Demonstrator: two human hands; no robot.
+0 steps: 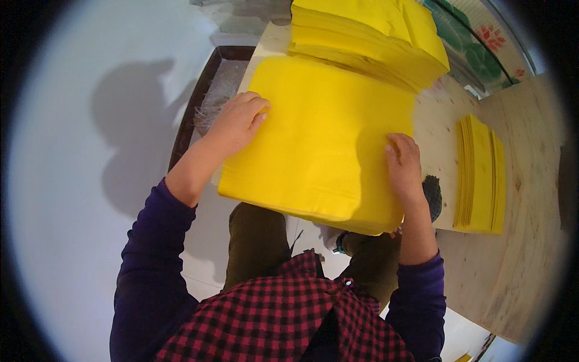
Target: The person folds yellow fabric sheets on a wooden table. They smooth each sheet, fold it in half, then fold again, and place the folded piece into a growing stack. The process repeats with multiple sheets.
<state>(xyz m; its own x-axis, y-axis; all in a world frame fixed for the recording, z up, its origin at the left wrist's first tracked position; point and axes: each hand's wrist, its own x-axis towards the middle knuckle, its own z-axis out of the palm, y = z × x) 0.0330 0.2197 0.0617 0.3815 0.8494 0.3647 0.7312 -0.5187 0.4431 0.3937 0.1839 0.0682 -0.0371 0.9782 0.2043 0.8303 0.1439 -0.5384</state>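
Note:
A broad stack of yellow cloth-like sheets [313,139] lies in front of me, its near edge jutting past the pale wooden table toward my legs. My left hand [241,119] is at the upper left edge of the stack, fingers bent over the top sheet and thumb close to them. At the right edge, my right hand [404,161] has its fingers curled and its thumb close in, pinching the sheet's border. The undersides of both grips are hidden. A dark speckled object [432,198] sits just right of my right wrist.
Behind lies a taller, folded yellow pile [368,36]. A narrow yellow bundle [480,175] rests on the right of the wooden table [437,127]. A dark-rimmed bin [192,111] with clear plastic stands to the left, near a white wall [66,181]. A flowered panel [476,45] is at the back right.

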